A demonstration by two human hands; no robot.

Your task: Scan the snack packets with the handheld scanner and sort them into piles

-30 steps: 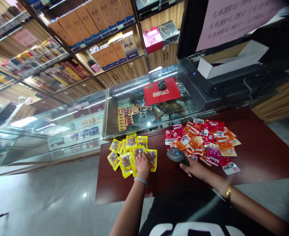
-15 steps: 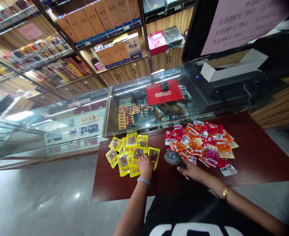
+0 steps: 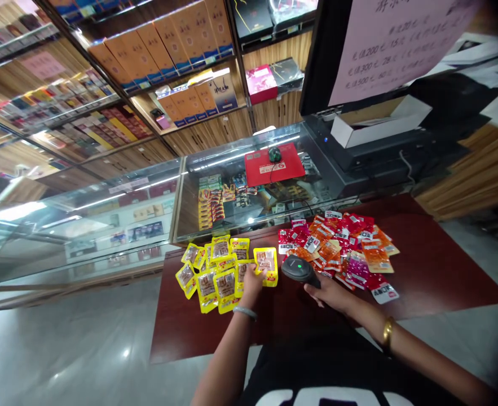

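My left hand (image 3: 252, 286) pinches the lower edge of a yellow snack packet (image 3: 266, 257) with a clear window, at the right side of a pile of similar yellow packets (image 3: 207, 288). My right hand (image 3: 332, 293) is wrapped round the handle of a black barcode scanner (image 3: 296, 267). A green light shows on top of the scanner, whose head points left toward the held packet, a short gap away. Behind and right of the scanner lies a heap of red, orange and purple snack packets (image 3: 345, 241).
The packets lie on a dark red-brown tabletop (image 3: 181, 332). Beyond it stands a glass display counter (image 3: 232, 225) with a red mouse pad (image 3: 255, 169) and a mouse (image 3: 274, 154). A monitor (image 3: 312, 73) with a pink paper and an open white box (image 3: 379, 132) are at the right.
My left hand has taken hold of a packet and turned it up toward the scanner. The scanner's light has gone from blue to green. The view has shifted slightly.
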